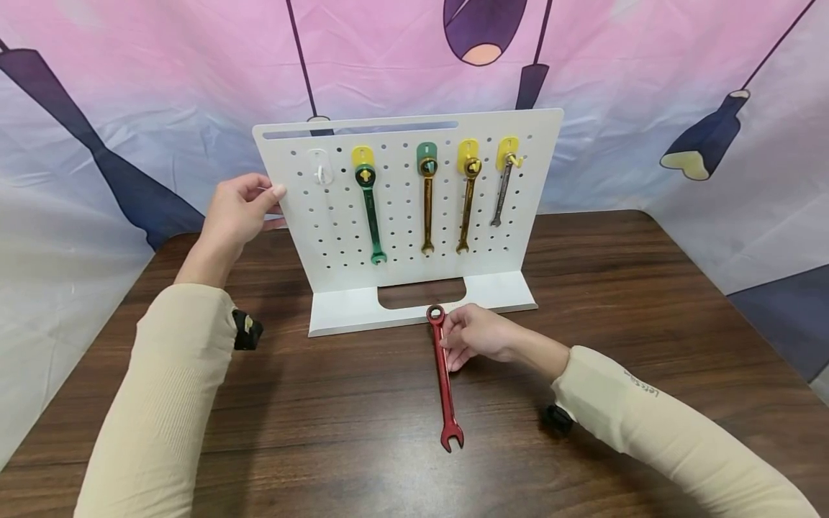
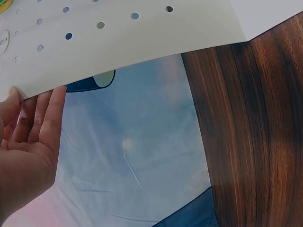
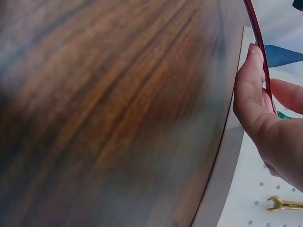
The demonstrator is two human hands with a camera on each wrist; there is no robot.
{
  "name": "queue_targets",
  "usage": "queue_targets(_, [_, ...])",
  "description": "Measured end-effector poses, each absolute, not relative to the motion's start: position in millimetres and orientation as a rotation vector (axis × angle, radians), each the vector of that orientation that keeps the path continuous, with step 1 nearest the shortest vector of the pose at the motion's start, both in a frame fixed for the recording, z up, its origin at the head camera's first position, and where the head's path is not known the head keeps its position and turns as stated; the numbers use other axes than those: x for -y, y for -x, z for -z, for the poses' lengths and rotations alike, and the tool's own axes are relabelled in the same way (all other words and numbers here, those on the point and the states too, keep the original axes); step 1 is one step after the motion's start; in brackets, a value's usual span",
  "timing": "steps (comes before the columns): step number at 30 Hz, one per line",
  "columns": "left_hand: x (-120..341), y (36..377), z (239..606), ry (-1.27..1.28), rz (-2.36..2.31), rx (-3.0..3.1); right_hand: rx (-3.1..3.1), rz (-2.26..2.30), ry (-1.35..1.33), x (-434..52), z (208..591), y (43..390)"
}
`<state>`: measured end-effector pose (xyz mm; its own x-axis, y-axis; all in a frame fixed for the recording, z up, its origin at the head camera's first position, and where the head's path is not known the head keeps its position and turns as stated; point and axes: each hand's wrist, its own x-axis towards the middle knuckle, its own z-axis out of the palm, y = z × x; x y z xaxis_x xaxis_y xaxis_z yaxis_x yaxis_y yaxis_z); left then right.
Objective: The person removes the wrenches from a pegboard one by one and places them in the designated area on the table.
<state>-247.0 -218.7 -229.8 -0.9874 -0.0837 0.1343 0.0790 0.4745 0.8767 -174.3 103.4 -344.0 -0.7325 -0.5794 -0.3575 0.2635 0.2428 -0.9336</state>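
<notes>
My left hand (image 1: pixel 241 208) pinches the left edge of a white pegboard (image 1: pixel 401 216), thumb in front and fingers behind, as the left wrist view also shows. In my right hand (image 1: pixel 482 334) a red combination wrench (image 1: pixel 444 381) is pinched near its ring end, its open jaw pointing toward me. The wrench's ring end overlaps the front of the board's base in the head view. On the board hang a green wrench (image 1: pixel 371 216), two gold wrenches (image 1: pixel 428 208) and a small grey wrench (image 1: pixel 501 194). At the far left a white hook (image 1: pixel 320 169) carries nothing.
The pegboard's white base (image 1: pixel 343 309) has a cut-out at its middle and stands on a dark wooden table (image 1: pixel 324 403). A patterned cloth (image 1: pixel 388 65) hangs behind the table. Yellow and green hooks (image 1: pixel 427 150) hold the hung wrenches.
</notes>
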Motion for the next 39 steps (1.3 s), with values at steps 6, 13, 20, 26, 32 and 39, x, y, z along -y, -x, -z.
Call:
queue_targets(6, [218.7,247.3,230.5,0.0,1.521,2.563,-1.8,1.544,0.237,-101.2,350.5,173.7])
queue_targets(13, [218.7,247.5,230.9,0.008,1.525,2.556,-1.803,1.539,0.179,-100.3,353.8,173.8])
queue_targets(20, [219.4,246.9,230.8,0.015,1.54,2.544,-1.771,1.575,0.152,-100.2,355.9,173.5])
queue_targets(26, [219.9,247.2,230.6,0.012,1.558,2.537,-1.762,1.586,0.157,-101.4,356.7,173.6])
queue_targets(32, [220.0,248.1,230.6,0.017,1.562,2.533,-1.785,1.602,0.169,-105.3,354.6,177.2])
queue_targets(39, [219.8,248.2,230.5,0.017,1.555,2.545,-1.789,1.608,0.202,-109.5,348.3,181.4])
